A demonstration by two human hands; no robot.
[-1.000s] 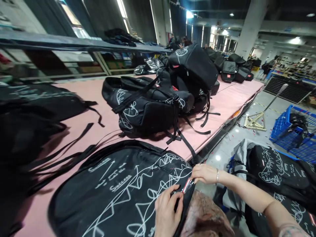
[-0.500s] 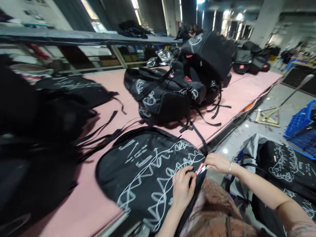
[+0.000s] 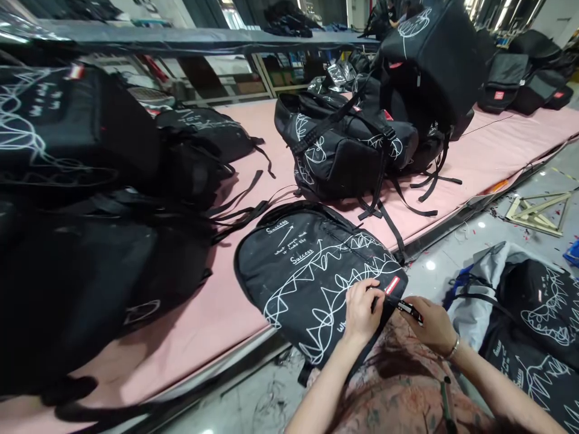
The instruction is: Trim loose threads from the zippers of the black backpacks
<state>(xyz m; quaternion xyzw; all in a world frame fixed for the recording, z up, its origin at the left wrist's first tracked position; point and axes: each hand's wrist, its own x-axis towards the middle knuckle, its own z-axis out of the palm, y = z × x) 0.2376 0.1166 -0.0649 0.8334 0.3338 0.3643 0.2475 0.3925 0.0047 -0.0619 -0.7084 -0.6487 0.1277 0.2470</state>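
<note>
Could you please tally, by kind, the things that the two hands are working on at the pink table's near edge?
Black backpack with white print, under the left hand: 1
Red label on it: 1
Small black object in the right hand: 1
Total: 3

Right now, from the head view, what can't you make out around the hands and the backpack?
- Right hand: pinches a small dark tool; too small to identify.
- Backpack: near edge covered by left hand and forearm.
- Red label: print too small.
- Backpack pile at left: blurred, cut by the frame edge.
</note>
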